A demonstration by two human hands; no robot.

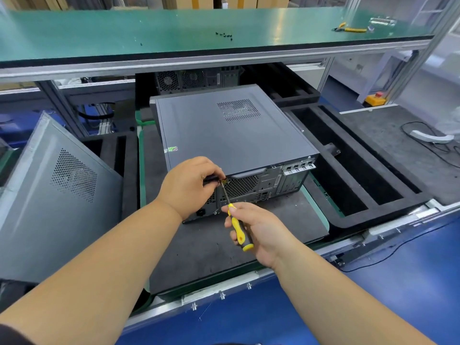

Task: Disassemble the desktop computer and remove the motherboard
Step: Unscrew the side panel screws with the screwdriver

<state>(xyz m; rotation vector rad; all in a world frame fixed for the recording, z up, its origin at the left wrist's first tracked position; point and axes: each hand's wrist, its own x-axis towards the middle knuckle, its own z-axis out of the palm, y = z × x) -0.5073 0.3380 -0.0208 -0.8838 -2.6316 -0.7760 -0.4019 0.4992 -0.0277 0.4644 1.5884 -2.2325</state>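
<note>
One screwdriver [237, 226], clasped in the right hand's [258, 232] grip, slants up-left toward the left hand [189, 183] pinching its tip at the computer's [234, 135] rear.

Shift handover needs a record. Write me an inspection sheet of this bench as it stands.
Surface: dark foam mat under the computer.
Job's things: desktop computer lies on its side, cover still on; screwdriver, tip at the rear panel's upper edge.
Clutter: loose side panel leaning at left; pliers and small screws on the green shelf.
Grippers: right hand grips the screwdriver handle; left hand pinches something dark at the rear edge.
Cables: black cable on the right mat.
Surroundings: second computer behind; empty foam trays.
</note>
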